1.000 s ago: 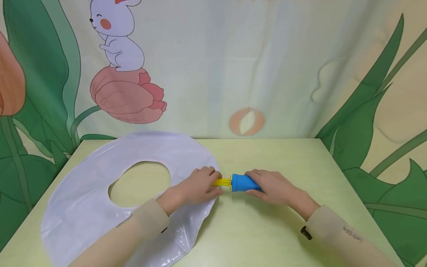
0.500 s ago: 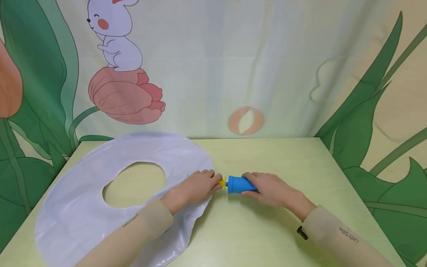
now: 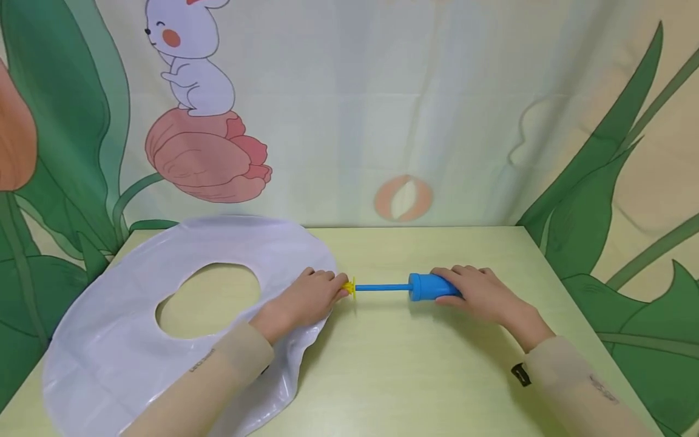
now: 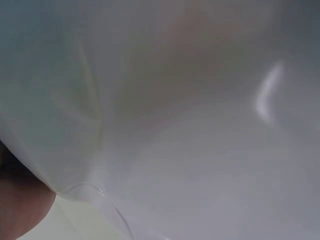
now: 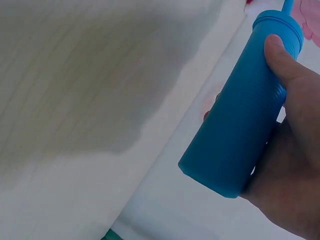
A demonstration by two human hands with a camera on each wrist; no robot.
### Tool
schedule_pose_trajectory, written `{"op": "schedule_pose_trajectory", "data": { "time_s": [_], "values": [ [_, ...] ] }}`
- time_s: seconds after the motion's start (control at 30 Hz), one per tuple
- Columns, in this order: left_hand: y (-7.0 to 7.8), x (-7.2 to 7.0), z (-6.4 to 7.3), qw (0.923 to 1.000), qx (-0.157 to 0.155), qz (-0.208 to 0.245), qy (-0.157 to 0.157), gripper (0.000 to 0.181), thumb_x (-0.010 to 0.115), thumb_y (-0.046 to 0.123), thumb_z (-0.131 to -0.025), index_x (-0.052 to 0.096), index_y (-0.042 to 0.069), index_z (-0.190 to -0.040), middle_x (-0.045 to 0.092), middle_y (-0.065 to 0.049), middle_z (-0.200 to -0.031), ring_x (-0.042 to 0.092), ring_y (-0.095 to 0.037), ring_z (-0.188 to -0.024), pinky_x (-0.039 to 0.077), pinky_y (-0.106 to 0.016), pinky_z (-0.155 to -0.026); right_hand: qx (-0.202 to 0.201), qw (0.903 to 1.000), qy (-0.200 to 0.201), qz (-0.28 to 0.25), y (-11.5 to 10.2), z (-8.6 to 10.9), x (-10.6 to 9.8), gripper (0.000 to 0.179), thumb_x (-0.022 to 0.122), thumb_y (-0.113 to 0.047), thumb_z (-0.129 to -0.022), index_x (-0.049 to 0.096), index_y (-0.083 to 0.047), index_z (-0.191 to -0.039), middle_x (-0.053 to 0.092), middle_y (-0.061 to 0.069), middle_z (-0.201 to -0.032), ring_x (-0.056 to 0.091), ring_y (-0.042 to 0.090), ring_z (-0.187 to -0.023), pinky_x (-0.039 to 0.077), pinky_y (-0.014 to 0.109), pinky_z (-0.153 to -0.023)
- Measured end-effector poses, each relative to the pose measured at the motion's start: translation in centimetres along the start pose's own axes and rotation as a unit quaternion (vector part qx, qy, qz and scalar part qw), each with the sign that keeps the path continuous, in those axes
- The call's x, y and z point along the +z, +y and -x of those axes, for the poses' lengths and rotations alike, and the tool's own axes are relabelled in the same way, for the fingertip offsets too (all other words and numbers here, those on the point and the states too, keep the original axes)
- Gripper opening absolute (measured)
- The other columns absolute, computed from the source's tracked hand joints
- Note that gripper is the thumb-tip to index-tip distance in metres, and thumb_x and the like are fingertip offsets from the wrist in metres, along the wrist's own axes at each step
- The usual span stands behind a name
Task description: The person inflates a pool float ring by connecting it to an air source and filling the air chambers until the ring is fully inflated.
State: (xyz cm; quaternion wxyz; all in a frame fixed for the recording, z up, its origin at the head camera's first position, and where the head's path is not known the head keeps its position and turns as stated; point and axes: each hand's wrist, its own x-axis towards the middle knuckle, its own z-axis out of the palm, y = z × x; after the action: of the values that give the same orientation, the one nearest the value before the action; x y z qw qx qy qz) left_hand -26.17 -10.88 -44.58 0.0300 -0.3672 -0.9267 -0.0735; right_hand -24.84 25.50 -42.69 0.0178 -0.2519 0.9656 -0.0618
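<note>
A blue hand air pump (image 3: 424,287) lies level above the table. My right hand (image 3: 483,291) wraps its barrel, and in the right wrist view the thumb lies along the barrel (image 5: 237,110) near the collar. A thin blue rod (image 3: 382,287) runs out of the barrel leftward to a yellow end piece (image 3: 351,287). My left hand (image 3: 307,296) grips that yellow end right at the edge of a pale, soft swim ring (image 3: 104,328). The hand covers where the pump meets the ring. Glossy ring film (image 4: 200,160) fills most of the left wrist view.
The swim ring, wrinkled and slack at its front edge, covers the left half of the light green table (image 3: 393,376). A printed curtain (image 3: 327,121) with a rabbit and flowers hangs behind the table's back edge.
The barrel first comes close to the yellow end, then my right hand draws it rightward, baring the long blue rod. My left hand and the ring's edge shift slightly left.
</note>
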Motion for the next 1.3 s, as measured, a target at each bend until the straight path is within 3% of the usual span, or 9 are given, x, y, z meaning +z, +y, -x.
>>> {"op": "schedule_pose_trajectory", "data": {
  "time_s": [0.2,0.37,0.6,0.73,0.9,1.1,1.3],
  "values": [
    [-0.3,-0.3,-0.2,0.9998,0.006,0.020,0.001,0.015,0.051,0.022,-0.109,0.052,0.009,-0.101,0.052,0.000,-0.081,0.058,-0.027,-0.079,0.044,-0.042,-0.079,0.022,0.9994,0.025,0.008,0.8,0.1,-0.9,0.061,0.068,-0.043,-0.099,0.051,-0.003,-0.141,0.061,0.019,-0.132,0.055,0.040,-0.120,0.031,0.071,-0.100],
    [-0.5,-0.2,-0.5,0.9990,0.005,0.040,-0.021,0.014,0.048,0.022,-0.110,0.048,0.010,-0.103,0.050,0.000,-0.079,0.056,-0.027,-0.070,0.048,-0.042,-0.071,0.005,0.9983,0.023,0.054,0.3,-0.5,-0.8,0.058,0.066,-0.044,-0.100,0.054,-0.001,-0.137,0.060,0.018,-0.127,0.056,0.039,-0.115,0.039,0.067,-0.094],
    [-0.1,0.0,-1.1,0.9984,0.030,0.043,-0.020,0.012,0.048,0.020,-0.110,0.048,0.009,-0.107,0.050,0.000,-0.082,0.057,-0.025,-0.076,0.048,-0.041,-0.073,-0.017,0.9975,0.007,0.069,-3.1,-2.3,0.1,0.061,0.061,-0.046,-0.102,0.052,-0.001,-0.141,0.060,0.015,-0.128,0.057,0.038,-0.114,0.043,0.063,-0.090],
    [0.5,-0.2,-1.7,0.9988,0.023,0.031,-0.031,0.019,0.048,0.027,-0.110,0.049,0.008,-0.111,0.050,0.001,-0.084,0.057,-0.023,-0.082,0.047,-0.040,-0.076,-0.026,0.9978,0.008,0.061,-5.4,-3.4,0.2,0.064,0.057,-0.049,-0.103,0.047,-0.005,-0.148,0.060,0.014,-0.131,0.056,0.036,-0.116,0.043,0.061,-0.092],
    [1.1,-0.4,-1.9,0.9976,0.006,0.044,-0.054,0.027,0.051,0.033,-0.109,0.048,0.008,-0.116,0.052,0.000,-0.085,0.054,-0.021,-0.075,0.047,-0.038,-0.073,-0.037,0.9991,-0.001,0.018,-7.1,-4.1,0.1,0.064,0.061,-0.052,-0.100,0.048,-0.011,-0.148,0.062,0.010,-0.125,0.059,0.029,-0.109,0.047,0.055,-0.086],
    [0.7,-0.4,-2.1,0.9970,0.023,0.065,-0.034,0.024,0.055,0.032,-0.108,0.048,0.009,-0.110,0.051,0.000,-0.078,0.053,-0.022,-0.070,0.047,-0.038,-0.070,-0.033,0.9991,-0.017,-0.020,-5.5,-4.2,0.2,0.065,0.073,-0.053,-0.092,0.055,-0.014,-0.142,0.066,0.006,-0.114,0.062,0.024,-0.095,0.053,0.046,-0.080],
    [-0.4,-0.6,-2.1,0.9964,0.025,0.080,-0.011,0.018,0.053,0.028,-0.109,0.049,0.011,-0.104,0.049,0.002,-0.073,0.052,-0.022,-0.069,0.046,-0.037,-0.073,-0.017,0.9997,-0.006,-0.016,-2.8,-3.0,-1.0,0.063,0.073,-0.049,-0.093,0.056,-0.012,-0.141,0.064,0.008,-0.125,0.057,0.030,-0.111,0.045,0.056,-0.088]
  ]
}}
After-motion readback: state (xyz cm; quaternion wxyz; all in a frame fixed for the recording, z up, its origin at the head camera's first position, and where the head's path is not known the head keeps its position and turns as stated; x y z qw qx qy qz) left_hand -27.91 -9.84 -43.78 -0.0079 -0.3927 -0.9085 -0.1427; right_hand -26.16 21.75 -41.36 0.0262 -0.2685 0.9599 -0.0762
